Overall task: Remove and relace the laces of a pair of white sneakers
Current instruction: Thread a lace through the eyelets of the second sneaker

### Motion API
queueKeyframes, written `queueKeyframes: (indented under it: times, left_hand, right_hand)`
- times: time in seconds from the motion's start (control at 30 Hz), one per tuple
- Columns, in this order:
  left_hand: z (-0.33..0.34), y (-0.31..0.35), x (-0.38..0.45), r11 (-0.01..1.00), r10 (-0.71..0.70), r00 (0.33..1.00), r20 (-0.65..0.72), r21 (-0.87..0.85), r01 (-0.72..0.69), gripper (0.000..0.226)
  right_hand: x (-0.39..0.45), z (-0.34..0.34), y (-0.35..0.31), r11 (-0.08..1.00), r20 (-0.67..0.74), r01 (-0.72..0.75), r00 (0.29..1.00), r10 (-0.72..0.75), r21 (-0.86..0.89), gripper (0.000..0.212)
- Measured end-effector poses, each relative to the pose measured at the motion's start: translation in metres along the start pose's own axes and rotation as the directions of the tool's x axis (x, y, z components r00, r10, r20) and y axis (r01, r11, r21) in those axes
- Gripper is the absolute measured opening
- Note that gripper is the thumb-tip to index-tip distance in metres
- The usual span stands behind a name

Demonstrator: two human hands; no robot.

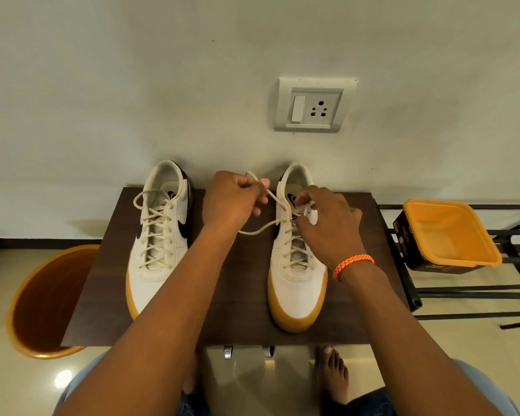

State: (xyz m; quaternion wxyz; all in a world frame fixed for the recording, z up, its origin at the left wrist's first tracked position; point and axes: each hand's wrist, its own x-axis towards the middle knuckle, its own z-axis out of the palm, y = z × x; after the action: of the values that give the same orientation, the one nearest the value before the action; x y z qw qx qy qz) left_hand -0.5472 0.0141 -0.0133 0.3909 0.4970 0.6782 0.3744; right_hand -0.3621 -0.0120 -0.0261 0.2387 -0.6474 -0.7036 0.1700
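Two white sneakers with tan soles stand side by side on a dark wooden table (237,310), toes toward me. The left sneaker (159,235) is laced to the top, its lace ends loose. The right sneaker (297,259) is laced over its lower eyelets. My left hand (234,196) grips a cream lace (270,226) that runs up from the right sneaker's upper eyelets. My right hand (327,223) pinches the upper eyelet edge of that sneaker. An orange band sits on my right wrist.
An orange bin (42,301) stands on the floor left of the table. A yellow tub (451,235) rests on a black metal rack (469,289) to the right. A wall socket (312,106) is mounted behind the table. My bare foot (332,373) shows below the table's near edge.
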Motion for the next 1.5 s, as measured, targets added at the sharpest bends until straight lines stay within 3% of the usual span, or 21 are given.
queueKeyframes:
  times: [0.1,0.17,0.23,0.33,0.37,0.43,0.5,0.57,0.67,0.77,0.83,0.87,0.93,1.0,1.07,1.13,1.23,1.27,1.4,1.5]
  left_hand:
    - [-0.004,-0.006,0.001,0.935,-0.059,0.985,0.164,0.356,-0.004,0.05]
    - [-0.005,-0.003,-0.004,0.905,-0.117,0.942,0.315,0.424,-0.029,0.064]
    - [-0.006,-0.001,-0.008,0.911,-0.153,0.895,0.419,0.41,-0.037,0.074]
    - [-0.01,0.002,-0.01,0.954,-0.077,0.899,0.431,0.295,-0.059,0.07]
    - [-0.01,0.005,-0.01,0.977,-0.038,0.909,0.416,0.207,-0.054,0.066]
    - [-0.011,0.012,-0.01,0.998,0.053,0.928,0.368,0.01,-0.061,0.061]
    - [-0.012,0.014,-0.007,0.987,0.125,0.945,0.302,-0.139,-0.087,0.059]
    - [-0.014,0.012,-0.003,0.969,0.15,0.951,0.271,-0.23,-0.087,0.058]
    - [-0.02,0.009,0.002,0.945,0.14,0.954,0.267,-0.324,-0.048,0.05]
    - [-0.021,0.009,0.004,0.892,0.123,0.962,0.243,-0.452,0.0,0.042]
    - [-0.02,0.011,0.004,0.81,0.097,0.979,0.18,-0.585,0.027,0.037]
    - [-0.02,0.013,0.004,0.753,0.078,0.985,0.155,-0.657,0.044,0.035]
    - [-0.019,0.017,0.004,0.591,0.043,0.986,0.162,-0.8,0.106,0.032]
    - [-0.017,0.019,0.004,0.405,0.012,0.975,0.22,-0.893,0.197,0.03]
    - [-0.014,0.021,0.003,0.346,-0.004,0.964,0.266,-0.904,0.251,0.03]
    - [-0.01,0.022,0.002,0.476,0.017,0.957,0.288,-0.845,0.246,0.031]
    - [0.0,0.023,-0.006,0.823,0.088,0.964,0.252,-0.563,0.072,0.036]
    - [0.004,0.023,-0.009,0.893,0.133,0.962,0.238,-0.45,-0.012,0.037]
    - [0.019,0.023,-0.017,0.96,0.241,0.932,0.27,-0.21,-0.187,0.031]
    - [0.024,0.02,-0.015,0.959,0.269,0.927,0.262,-0.167,-0.231,0.026]
  right_hand:
    - [-0.001,0.001,-0.008,0.992,-0.012,0.122,0.992,-0.122,0.035,0.028]
    - [-0.003,0.005,-0.011,0.982,0.036,0.187,0.982,-0.185,-0.032,0.026]
    - [-0.007,0.009,-0.01,0.968,0.095,0.225,0.972,-0.215,-0.111,0.019]
    - [-0.009,0.011,-0.006,0.972,0.123,0.221,0.97,-0.211,-0.079,0.019]
    - [-0.007,0.01,-0.007,0.981,0.109,0.196,0.975,-0.195,-0.004,0.017]
    - [-0.003,0.001,-0.01,0.947,0.097,0.088,0.988,-0.123,0.308,0.015]
    - [0.003,-0.013,-0.013,0.756,0.102,-0.031,0.994,-0.047,0.654,0.021]
    - [0.006,-0.028,-0.012,0.468,0.159,-0.145,0.987,0.01,0.872,0.014]
    - [0.005,-0.04,-0.007,0.154,0.199,-0.201,0.98,0.029,0.967,0.022]
    - [0.006,-0.041,0.002,0.013,0.219,-0.222,0.97,0.107,0.975,0.025]
    - [0.008,-0.039,0.005,0.08,0.216,-0.235,0.957,0.196,0.969,0.027]
    - [0.008,-0.038,0.006,0.205,0.192,-0.241,0.953,0.232,0.949,0.029]
    - [0.007,-0.036,0.008,0.562,0.139,-0.236,0.968,0.211,0.793,0.033]
    - [0.004,-0.034,0.007,0.775,0.285,-0.21,0.958,0.04,0.596,0.03]
    - [-0.001,-0.033,0.003,0.843,0.499,-0.196,0.861,-0.097,0.501,0.025]
    - [-0.004,-0.031,0.001,0.857,0.554,-0.168,0.818,-0.154,0.487,0.021]
    - [-0.001,-0.024,0.002,0.848,0.365,-0.135,0.928,-0.073,0.512,0.019]
    - [0.001,-0.024,0.003,0.824,0.274,-0.131,0.961,-0.031,0.551,0.018]
    - [0.005,-0.026,0.002,0.709,0.085,-0.042,0.996,-0.026,0.704,0.023]
    - [0.005,-0.026,0.003,0.74,0.003,0.039,0.998,-0.055,0.672,0.018]
